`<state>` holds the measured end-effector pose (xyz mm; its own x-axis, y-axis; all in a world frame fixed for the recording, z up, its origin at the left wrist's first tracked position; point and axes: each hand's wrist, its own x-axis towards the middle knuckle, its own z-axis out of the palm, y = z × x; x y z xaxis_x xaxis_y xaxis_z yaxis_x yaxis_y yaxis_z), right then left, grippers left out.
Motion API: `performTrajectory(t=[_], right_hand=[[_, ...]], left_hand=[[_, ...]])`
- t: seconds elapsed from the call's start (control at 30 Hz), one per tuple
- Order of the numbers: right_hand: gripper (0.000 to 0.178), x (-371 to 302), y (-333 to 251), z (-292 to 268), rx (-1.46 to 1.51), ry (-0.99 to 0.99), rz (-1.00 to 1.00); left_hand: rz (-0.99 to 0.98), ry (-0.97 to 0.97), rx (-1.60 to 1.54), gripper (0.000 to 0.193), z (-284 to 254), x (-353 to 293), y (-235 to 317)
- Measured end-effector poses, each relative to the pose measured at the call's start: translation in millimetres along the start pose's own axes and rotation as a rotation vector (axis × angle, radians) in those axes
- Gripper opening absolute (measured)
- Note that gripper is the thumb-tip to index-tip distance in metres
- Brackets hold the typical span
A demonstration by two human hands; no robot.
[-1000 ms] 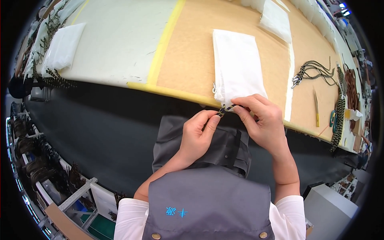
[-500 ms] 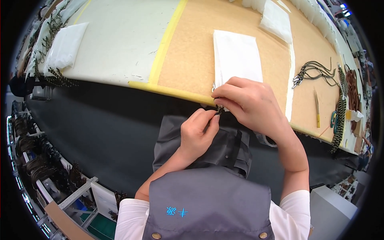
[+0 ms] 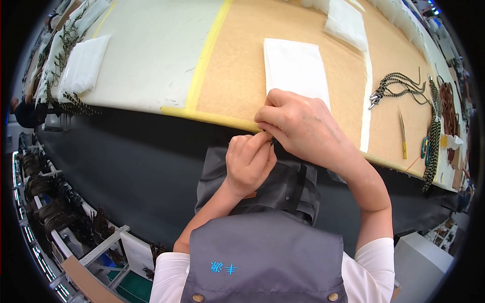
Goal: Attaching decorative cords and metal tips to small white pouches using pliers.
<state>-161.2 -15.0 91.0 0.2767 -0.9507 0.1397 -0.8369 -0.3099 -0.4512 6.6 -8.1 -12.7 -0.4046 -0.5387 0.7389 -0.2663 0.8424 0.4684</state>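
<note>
My left hand (image 3: 248,162) and my right hand (image 3: 305,123) meet fingertip to fingertip just at the near table edge. A small dark cord piece (image 3: 273,141) shows between them, pinched by both; fingers cover most of it, so its full shape is hidden. My left fingers are curled together below and to the left of it. From above, the right thumb and forefinger press together. Behind the right hand a flat white packet (image 3: 295,65) lies on the tan tabletop, its lower part covered by that hand.
Yellow tape (image 3: 217,120) lines the table edge. At right lie patterned cords with metal ends (image 3: 399,88), tweezers (image 3: 403,136), teal-handled snips (image 3: 425,148) and a braided cord bundle (image 3: 433,136). Another white packet (image 3: 86,65) lies at far left. Racks with cords (image 3: 53,214) stand at lower left.
My left fingers have moved up and closed in against the right fingertips, covering more of the cord piece. A small shiny part seen beside the right fingertips is now hidden.
</note>
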Motion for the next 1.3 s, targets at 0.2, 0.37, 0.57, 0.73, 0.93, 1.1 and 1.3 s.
performTrajectory(t=[0.2, 0.37, 0.57, 0.73, 0.93, 1.1, 1.3], right_hand=[[0.008, -33, -11, 6, 0.28, 0.226, 0.162], [0.019, -83, -18, 30, 0.466, 0.25, 0.444], [0.021, -84, -23, 51, 0.631, 0.298, 0.575], [0.016, -86, -26, 55, 0.631, 0.312, 0.597], [0.01, -86, -28, 43, 0.503, 0.374, 0.5], [0.01, -89, -26, 40, 0.395, 0.325, 0.405], [0.01, -89, -19, 33, 0.303, 0.309, 0.303]], left_hand=[[-0.315, 0.002, -0.075, 0.015, 5, 0, 15], [-0.693, 0.009, -0.475, 0.007, 0, 4, 27], [-0.81, 0.014, -0.616, 0.004, 1, 0, 24], [-0.774, 0.04, -0.595, 0.006, 1, 2, 24], [-0.756, -0.014, -0.485, 0.005, -2, 10, 27], [-0.651, -0.019, -0.389, 0.006, -2, 9, 23], [-0.577, -0.013, -0.339, 0.005, -3, 10, 20]])
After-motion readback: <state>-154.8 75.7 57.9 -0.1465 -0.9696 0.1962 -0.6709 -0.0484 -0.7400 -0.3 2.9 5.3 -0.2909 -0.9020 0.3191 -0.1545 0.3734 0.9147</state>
